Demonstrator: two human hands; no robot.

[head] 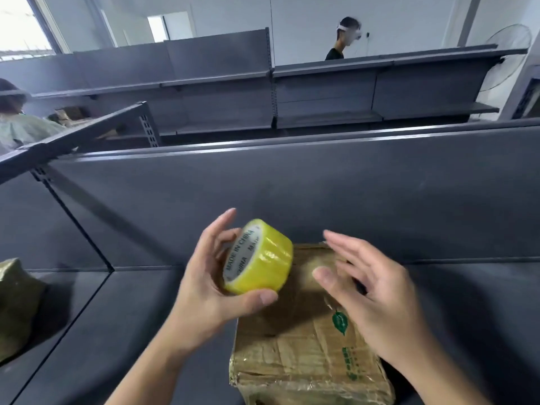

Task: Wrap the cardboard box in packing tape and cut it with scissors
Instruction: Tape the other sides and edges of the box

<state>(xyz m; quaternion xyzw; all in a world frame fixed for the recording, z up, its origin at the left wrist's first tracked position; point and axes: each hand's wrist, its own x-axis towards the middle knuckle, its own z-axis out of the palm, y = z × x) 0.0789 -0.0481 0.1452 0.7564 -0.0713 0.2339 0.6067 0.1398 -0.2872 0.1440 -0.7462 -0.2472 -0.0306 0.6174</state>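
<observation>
A worn cardboard box [304, 349] with green print and old tape lies on the dark grey shelf [146, 317] in front of me. My left hand [210, 287] holds a yellow roll of packing tape [260, 255] above the box's far left corner, thumb under the roll and fingers behind it. My right hand [377, 296] hovers over the right part of the box with fingers spread and straight, holding nothing, a little to the right of the roll. No scissors are in view.
A grey back panel [292, 194] rises behind the box. At the left edge sits a crumpled greenish-brown bundle [17, 305]. More grey shelving [321, 92] stands beyond, with one person [342, 39] behind it and another person [20, 124] at far left.
</observation>
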